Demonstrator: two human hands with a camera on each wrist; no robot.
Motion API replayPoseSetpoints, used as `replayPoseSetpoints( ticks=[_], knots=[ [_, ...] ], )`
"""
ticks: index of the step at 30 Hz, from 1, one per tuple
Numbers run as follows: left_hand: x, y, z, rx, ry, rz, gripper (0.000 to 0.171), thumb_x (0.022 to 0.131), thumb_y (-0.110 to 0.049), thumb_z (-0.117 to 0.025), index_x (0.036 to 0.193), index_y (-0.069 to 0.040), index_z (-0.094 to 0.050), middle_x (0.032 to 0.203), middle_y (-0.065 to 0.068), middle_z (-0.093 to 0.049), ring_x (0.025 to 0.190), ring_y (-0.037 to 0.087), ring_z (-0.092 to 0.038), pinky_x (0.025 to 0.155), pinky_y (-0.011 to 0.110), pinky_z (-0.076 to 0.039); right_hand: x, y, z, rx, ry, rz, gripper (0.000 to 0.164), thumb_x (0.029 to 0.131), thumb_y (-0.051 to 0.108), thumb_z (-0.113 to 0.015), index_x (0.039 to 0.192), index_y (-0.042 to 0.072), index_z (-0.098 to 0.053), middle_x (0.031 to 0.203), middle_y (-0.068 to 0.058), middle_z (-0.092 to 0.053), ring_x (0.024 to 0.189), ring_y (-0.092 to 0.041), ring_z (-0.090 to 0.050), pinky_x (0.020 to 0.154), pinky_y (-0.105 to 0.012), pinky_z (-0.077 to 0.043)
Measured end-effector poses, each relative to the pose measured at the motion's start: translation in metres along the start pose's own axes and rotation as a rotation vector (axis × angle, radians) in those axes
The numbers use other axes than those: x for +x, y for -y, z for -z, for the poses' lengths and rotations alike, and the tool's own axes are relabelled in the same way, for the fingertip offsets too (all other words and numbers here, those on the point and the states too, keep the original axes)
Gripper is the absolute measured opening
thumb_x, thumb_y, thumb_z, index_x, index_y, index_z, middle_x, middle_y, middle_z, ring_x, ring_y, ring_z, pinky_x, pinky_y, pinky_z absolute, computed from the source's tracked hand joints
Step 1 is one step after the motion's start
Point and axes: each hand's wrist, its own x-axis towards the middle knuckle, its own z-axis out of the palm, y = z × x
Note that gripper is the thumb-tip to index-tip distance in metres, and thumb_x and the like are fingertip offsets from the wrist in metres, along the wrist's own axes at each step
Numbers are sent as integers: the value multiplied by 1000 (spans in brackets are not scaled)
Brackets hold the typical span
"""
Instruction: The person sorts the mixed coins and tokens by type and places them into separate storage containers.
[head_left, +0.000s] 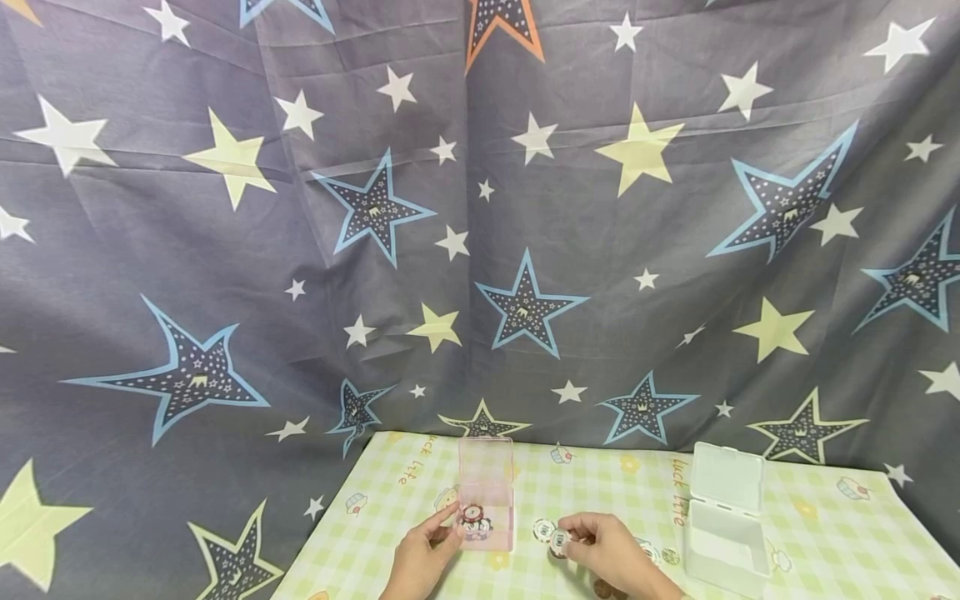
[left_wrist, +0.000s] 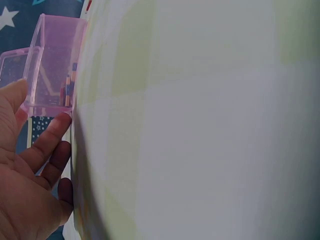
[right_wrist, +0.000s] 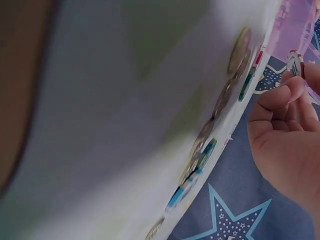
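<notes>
A clear pink plastic box [head_left: 504,537] stands on the table with its hinged lid [head_left: 486,461] raised. Several poker chips [head_left: 473,515] lie inside it. My left hand [head_left: 423,557] holds the box at its near left corner, thumb at the rim [left_wrist: 31,92] and a fingertip low by the base. To the right, my right hand [head_left: 611,552] pinches a white poker chip [head_left: 558,542] with a dark red edge [right_wrist: 295,64] between thumb and fingertips. Another white chip [head_left: 543,530] shows just left of the pinched one.
An open white box [head_left: 726,550] stands on the right. Brown coins [head_left: 606,588] lie partly under the right forearm, with a gold coin [head_left: 671,556] nearby. Green and blue-white chips [right_wrist: 186,190] lie among the coins. A star-patterned curtain [head_left: 480,208] hangs behind the checked tablecloth [head_left: 600,475].
</notes>
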Motion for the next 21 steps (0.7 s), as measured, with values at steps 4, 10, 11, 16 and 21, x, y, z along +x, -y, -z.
replayPoseSetpoints(
  ticks=[4,10,11,16,21],
  knots=[
    [0,1,0,-9,8,7,50,100,-42,-74,146,-22,-68,105,3,-83,95,19,-76,94,59,-58,4,4,-5,31,-21,7,36,93,13,-76,127,-2,-74,89,-2,-71,72,-9,-55,64,-22,-45],
    [1,1,0,-14,12,10,51,100,-43,-74,146,-22,-67,106,4,-83,95,19,-76,94,60,-58,11,6,-16,132,-28,11,42,93,10,-74,131,-8,-70,93,-4,-76,77,-15,-68,68,-22,-54],
    [1,1,0,-13,12,9,51,100,-43,-74,146,-22,-67,106,4,-83,95,20,-76,94,61,-58,12,7,-18,149,-30,10,42,93,9,-73,132,-9,-69,92,-5,-76,77,-15,-69,68,-23,-56],
    [2,2,0,-11,7,8,51,100,-43,-74,146,-22,-68,106,3,-82,96,20,-76,93,60,-58,17,14,-27,222,-54,-7,42,94,7,-73,132,-11,-67,89,-4,-71,70,-14,-62,67,-27,-59],
    [2,2,-1,-15,5,16,51,99,-43,-75,145,-23,-68,106,3,-82,96,19,-75,93,59,-58,22,24,-34,250,-56,-10,44,94,7,-72,134,-11,-67,88,-4,-69,61,-9,-50,59,-23,-51]
  ],
)
